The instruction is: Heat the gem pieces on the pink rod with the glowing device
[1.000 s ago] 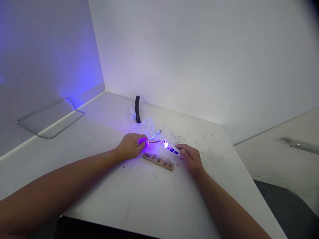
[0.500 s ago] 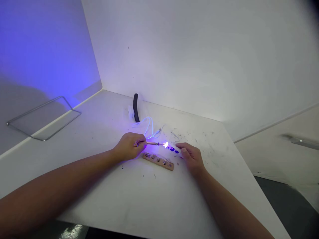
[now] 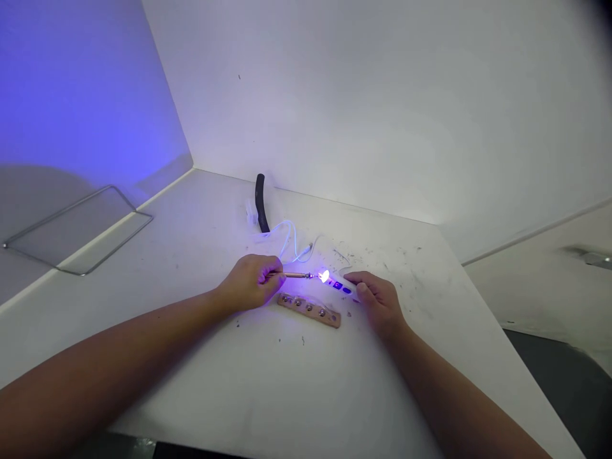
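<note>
My left hand (image 3: 251, 282) is closed in a pinch around a thin copper-coloured rod (image 3: 295, 275), which points to the right. A small piece at the rod's far tip sits in the bright violet glow, too washed out to make out. From the other side, my right hand (image 3: 380, 303) grips a white handheld UV lamp (image 3: 351, 290) with dark buttons or a display along its face. The lamp's lit head (image 3: 324, 276) meets or almost meets the rod tip; I cannot tell which. Just below both hands lies a tan strip (image 3: 315, 311) carrying several shiny round metal pieces.
A white cable (image 3: 295, 245) curls behind my hands. Further back are a bent black tube (image 3: 261, 204) and a small clear plastic item (image 3: 251, 212). At left, a metal wire frame (image 3: 115, 245) leans on the wall. Dark crumbs dot the white table (image 3: 287, 395).
The view has shifted slightly, so the hands and strip appear a little further right. Both hands keep their hold, and the lamp stays lit at the rod's tip.
</note>
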Demonstrator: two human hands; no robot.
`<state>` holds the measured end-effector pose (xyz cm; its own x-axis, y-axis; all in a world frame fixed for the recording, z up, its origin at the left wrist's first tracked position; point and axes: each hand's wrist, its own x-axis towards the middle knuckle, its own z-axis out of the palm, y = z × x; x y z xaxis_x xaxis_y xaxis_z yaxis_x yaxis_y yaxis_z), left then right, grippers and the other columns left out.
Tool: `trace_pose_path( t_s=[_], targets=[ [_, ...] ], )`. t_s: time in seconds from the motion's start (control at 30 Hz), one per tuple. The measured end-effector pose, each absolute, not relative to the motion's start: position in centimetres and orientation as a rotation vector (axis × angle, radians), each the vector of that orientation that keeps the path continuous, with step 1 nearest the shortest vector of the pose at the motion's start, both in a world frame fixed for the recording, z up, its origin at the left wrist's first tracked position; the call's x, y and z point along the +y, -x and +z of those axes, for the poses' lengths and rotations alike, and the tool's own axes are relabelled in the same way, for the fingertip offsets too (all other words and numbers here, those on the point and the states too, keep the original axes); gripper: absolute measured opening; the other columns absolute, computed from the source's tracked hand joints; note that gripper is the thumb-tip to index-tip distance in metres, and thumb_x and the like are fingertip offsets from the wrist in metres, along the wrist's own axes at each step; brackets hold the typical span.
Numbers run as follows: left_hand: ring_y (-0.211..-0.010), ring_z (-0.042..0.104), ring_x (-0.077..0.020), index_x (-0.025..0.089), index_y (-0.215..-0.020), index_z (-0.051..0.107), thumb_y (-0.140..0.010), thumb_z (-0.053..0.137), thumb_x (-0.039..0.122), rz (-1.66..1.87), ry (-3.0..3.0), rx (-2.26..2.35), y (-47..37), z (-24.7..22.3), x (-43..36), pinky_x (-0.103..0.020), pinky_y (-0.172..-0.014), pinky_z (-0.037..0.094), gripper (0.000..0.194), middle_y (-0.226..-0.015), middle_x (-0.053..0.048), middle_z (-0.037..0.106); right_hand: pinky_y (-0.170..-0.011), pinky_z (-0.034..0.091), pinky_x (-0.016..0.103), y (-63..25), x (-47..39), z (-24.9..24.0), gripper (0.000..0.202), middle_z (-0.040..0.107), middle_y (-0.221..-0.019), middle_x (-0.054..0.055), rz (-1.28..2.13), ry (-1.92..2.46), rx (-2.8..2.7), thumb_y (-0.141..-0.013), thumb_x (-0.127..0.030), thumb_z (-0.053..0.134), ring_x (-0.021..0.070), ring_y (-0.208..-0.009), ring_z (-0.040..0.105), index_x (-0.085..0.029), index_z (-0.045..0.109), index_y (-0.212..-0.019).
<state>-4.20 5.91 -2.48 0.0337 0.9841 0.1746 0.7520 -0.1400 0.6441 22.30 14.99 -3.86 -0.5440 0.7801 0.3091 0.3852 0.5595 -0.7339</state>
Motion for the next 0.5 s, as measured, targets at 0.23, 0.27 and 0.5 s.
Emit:
trace_pose_path(
  t_s=[0.23,0.27,0.5],
  targets=[
    [-0.052,0.042,-0.0087,0.015,-0.068,0.054,-0.078,0.048,0.024,0.873,-1.909,1.718,4.27,-2.44,5.84,-0.022,-0.051,0.031,0.015,-0.057,0.003,0.05,-0.07,0.051,0.035,-22.2,14.82,-3.73,0.037,0.07,-0.086,0.006,0.86,0.954,-2.117,-0.087,-0.047,0.041,0.0225,-0.081,0.065,-0.02,0.066,-0.088],
    [-0.052,0.041,-0.0087,0.015,-0.068,0.054,-0.078,0.048,0.024,0.877,-1.904,1.718,4.31,-2.46,5.83,-0.021,-0.051,0.031,0.015,-0.057,0.003,0.05,-0.069,0.051,0.035,-22.18,14.82,-3.72,0.038,0.07,-0.085,0.006,0.855,0.955,-2.121,-0.087,-0.047,0.041,0.0222,-0.08,0.065,-0.02,0.066,-0.088],
    [-0.05,0.038,-0.0081,0.015,-0.068,0.053,-0.079,0.047,0.022,0.888,-1.933,1.698,4.7,-2.69,5.69,-0.021,-0.049,0.029,0.014,-0.055,0.004,0.046,-0.064,0.05,0.032,-22.1,14.82,-3.44,0.036,0.07,-0.082,0.005,0.829,0.919,-2.151,-0.088,-0.044,0.039,0.0205,-0.074,0.065,-0.02,0.066,-0.087]
  ],
)
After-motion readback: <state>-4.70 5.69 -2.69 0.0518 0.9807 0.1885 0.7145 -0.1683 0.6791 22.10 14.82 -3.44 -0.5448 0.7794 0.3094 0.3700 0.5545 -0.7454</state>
